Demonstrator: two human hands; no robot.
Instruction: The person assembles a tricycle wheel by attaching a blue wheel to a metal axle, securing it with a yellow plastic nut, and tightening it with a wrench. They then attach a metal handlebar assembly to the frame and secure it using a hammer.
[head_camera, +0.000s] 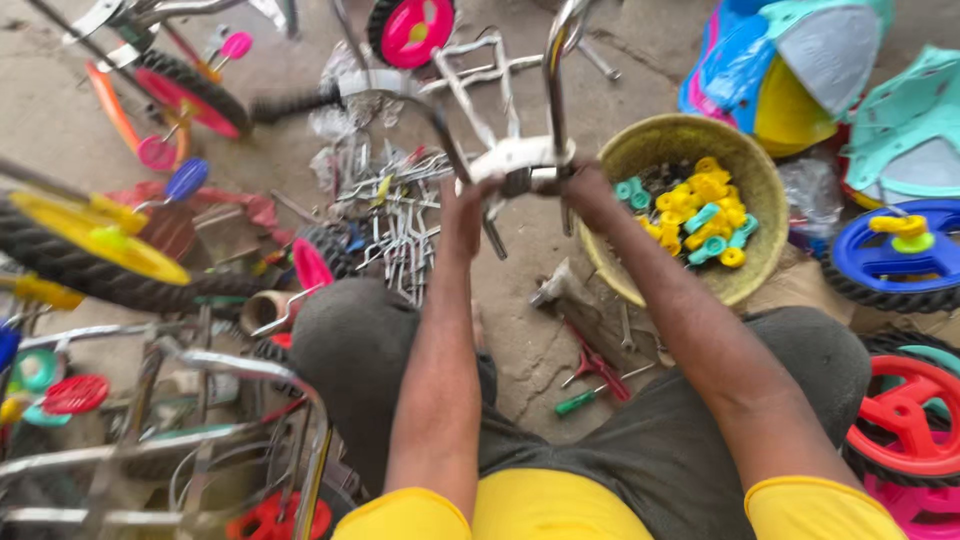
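Gripping that frame (520, 160) with both hands, left (462, 205) and right (580, 185): stiff, slick-looking chrome, probably light, so you're best holding near the white bracket (515, 155).

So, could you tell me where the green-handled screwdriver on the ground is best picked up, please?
Take the screwdriver by its green handle, coming from above with the right hand, a judgement only. It lies flat on the concrete between the knees, handle nearest the person. The handle is the thickest part, while its thin shaft runs close to the red pliers.
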